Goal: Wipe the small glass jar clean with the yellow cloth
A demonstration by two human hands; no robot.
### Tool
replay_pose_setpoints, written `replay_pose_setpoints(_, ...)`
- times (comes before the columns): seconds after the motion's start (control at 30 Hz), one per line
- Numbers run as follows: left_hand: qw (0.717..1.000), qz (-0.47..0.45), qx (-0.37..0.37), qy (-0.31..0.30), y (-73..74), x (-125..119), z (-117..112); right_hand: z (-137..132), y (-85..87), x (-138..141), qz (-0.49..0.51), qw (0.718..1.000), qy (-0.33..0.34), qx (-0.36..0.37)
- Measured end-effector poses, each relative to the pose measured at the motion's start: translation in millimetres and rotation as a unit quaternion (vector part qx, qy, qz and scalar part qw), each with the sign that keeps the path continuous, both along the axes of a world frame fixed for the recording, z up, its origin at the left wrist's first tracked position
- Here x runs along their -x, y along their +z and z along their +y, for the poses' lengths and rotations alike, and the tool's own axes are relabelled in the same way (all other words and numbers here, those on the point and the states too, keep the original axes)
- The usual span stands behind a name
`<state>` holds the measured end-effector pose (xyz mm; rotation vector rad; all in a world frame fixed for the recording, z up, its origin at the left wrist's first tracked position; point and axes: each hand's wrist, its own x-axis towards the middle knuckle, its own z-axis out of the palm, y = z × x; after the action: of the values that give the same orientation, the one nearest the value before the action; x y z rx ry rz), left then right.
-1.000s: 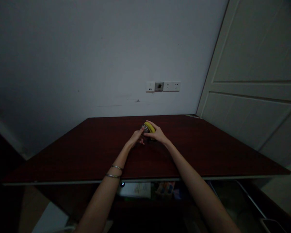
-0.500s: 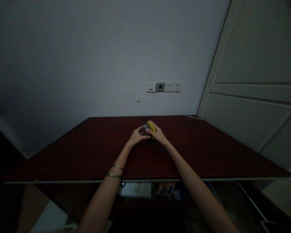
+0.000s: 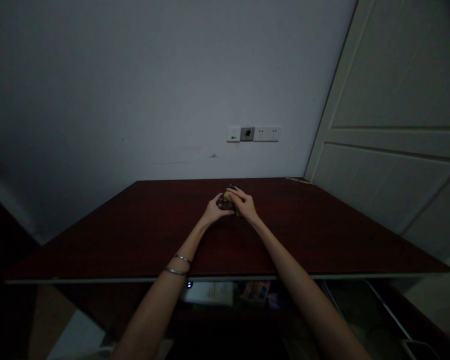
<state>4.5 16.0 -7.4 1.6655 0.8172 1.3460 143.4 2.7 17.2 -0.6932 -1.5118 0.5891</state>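
Note:
Over the middle of the dark red tabletop (image 3: 153,225), my left hand (image 3: 213,212) is wrapped round the left side of a small, clear, glass-like container (image 3: 227,205). Its exact kind is too dim and small to tell. My right hand (image 3: 247,206) presses a yellow cloth (image 3: 228,195) against the container's upper right side. Part of the cloth is hidden beneath the right fingers. Both hands are closed and almost meet around the container.
Behind the table rises a pale wall with sockets and switches (image 3: 253,134). A white panelled door (image 3: 397,140) stands to the right. Under the tabletop's front edge, a shelf holds a white box (image 3: 210,293) and a colourful packet (image 3: 255,291).
My right hand has brought the yellow cloth from the container's right side over its top, with the fingers now further across. My left hand keeps its hold in nearly the same place.

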Motion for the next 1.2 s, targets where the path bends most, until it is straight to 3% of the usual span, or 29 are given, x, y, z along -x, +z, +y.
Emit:
replay_pose_setpoints(0.17,0.999,0.052,-0.011,0.008,4.2,-3.3,-7.1,8.1,-2.3,-5.2,0.043,0.997,-0.006,0.071)
replay_pose_setpoints(0.33,0.998,0.051,-0.021,0.008,6.1,-1.0,-8.1,-3.3,0.2,-3.4,-0.018,0.999,0.03,0.012)
replay_pose_setpoints(0.47,0.999,0.04,-0.021,0.023,4.9,0.5,-5.6,-10.0,1.3,-0.3,-0.078,0.996,0.018,-0.036)
replay_pose_setpoints(0.63,0.999,0.051,-0.013,0.013,5.8,-3.0,-9.2,-1.7,2.3,-0.6,-0.002,1.0,-0.019,0.009)
replay_pose_setpoints(0.73,0.997,0.071,0.008,0.035,7.6,-4.0,-11.8,1.0,3.0,-2.2,0.019,0.999,-0.012,0.039)
replay_pose_setpoints(0.93,0.991,0.063,0.028,0.118,11.3,-1.8,-11.6,-9.0,7.6,-3.5,-0.062,0.996,0.061,-0.01)
replay_pose_setpoints(1.2,0.998,0.044,0.027,0.024,8.3,-3.1,-12.5,2.1,5.2,-6.2,0.027,0.999,-0.009,0.04)
